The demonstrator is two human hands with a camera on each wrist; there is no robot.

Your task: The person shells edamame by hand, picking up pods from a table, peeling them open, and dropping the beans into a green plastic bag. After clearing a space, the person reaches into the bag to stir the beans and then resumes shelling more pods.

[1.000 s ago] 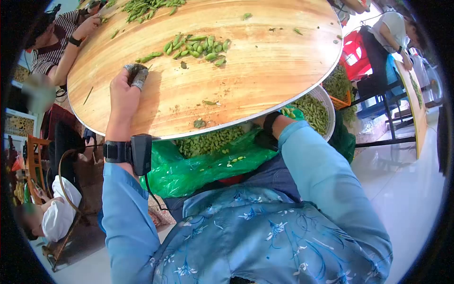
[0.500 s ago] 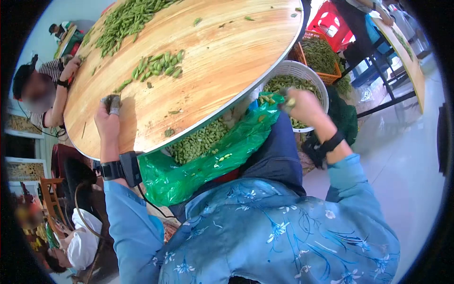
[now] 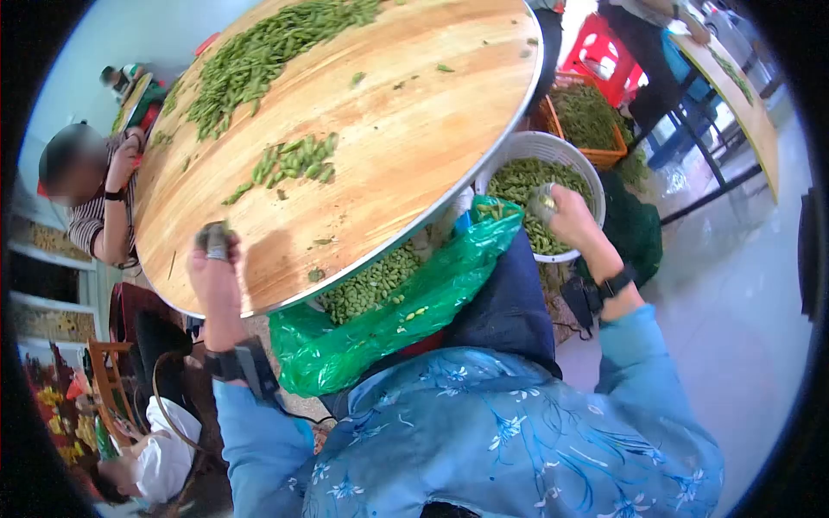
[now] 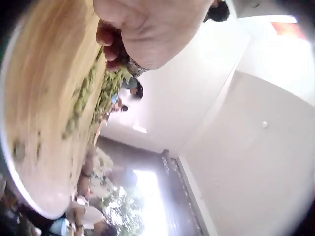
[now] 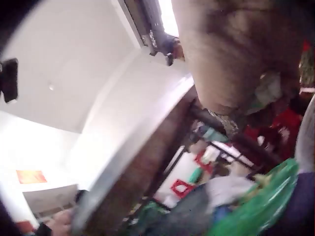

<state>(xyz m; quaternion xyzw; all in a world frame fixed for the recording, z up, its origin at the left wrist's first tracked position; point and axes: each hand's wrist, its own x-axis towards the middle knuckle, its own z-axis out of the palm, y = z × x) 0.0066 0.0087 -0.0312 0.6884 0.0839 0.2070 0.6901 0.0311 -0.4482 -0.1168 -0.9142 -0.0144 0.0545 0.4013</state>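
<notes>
My left hand (image 3: 216, 281), its thumb and finger wrapped in grey tape, is over the near left of the round wooden table (image 3: 414, 121). Its fingers are curled, and a bit of green, like an edamame pod (image 4: 127, 73), shows at the tips. A small heap of edamame pods (image 3: 298, 160) lies just beyond it. My right hand (image 3: 572, 216), also taped, is over a white basket (image 3: 596, 177) of green pods. A pale green pod (image 5: 268, 91) shows in its curled fingers. A green plastic bag (image 3: 414, 319) with loose pods lies across my lap below the table edge.
A larger pile of pods (image 3: 259, 65) covers the far left of the table. An orange crate (image 3: 604, 157) of greens stands behind the basket, near a red chair (image 3: 596, 52). A person in a striped shirt (image 3: 104, 224) sits at the left edge.
My right hand has come out from under the table edge and moved right, over the white basket. My left hand has lifted slightly toward me. The head view has swung right.
</notes>
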